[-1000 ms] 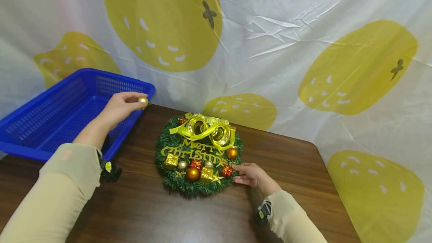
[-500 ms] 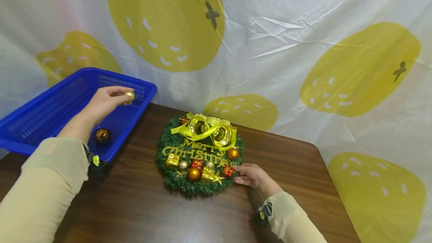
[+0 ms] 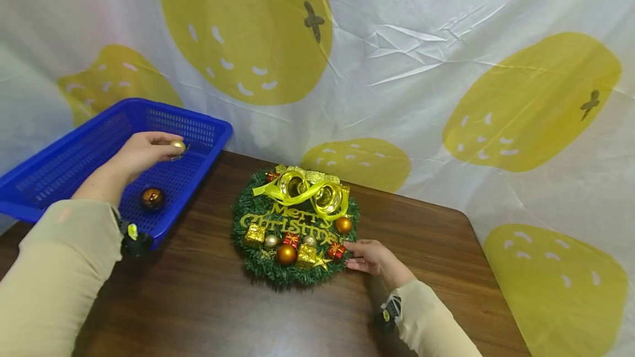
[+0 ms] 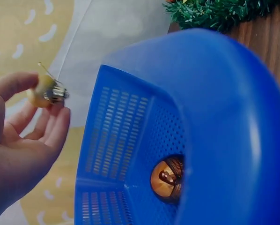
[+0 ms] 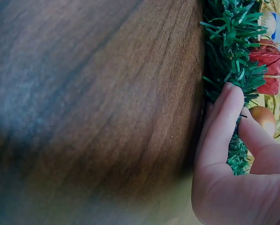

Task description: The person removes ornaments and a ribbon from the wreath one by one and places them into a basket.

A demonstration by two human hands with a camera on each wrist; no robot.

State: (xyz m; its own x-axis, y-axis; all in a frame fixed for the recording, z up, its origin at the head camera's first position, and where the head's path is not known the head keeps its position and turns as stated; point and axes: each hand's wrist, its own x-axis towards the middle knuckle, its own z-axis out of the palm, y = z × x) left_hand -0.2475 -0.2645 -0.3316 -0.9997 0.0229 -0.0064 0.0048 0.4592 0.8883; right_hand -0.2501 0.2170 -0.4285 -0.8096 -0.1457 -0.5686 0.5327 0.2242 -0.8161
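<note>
1. The left hand pinches a small gold bauble between thumb and fingertips; the left-wrist view shows its metal cap and thin hanging loop.
2. In the head view, that bauble appears against the inside of the blue slotted plastic basket, near its far end.
3. A larger copper-brown bauble lies on the basket's floor.
4. The right hand grips the edge of the green tinsel Christmas wreath, thumb and fingers on either side, beside a red gift box.
5. The wreath lies on the brown wood-grain table, bearing gold bells, orange baubles and gold "Merry Christmas" lettering.
6. Behind hangs a white curtain with yellow fruit prints.
</note>
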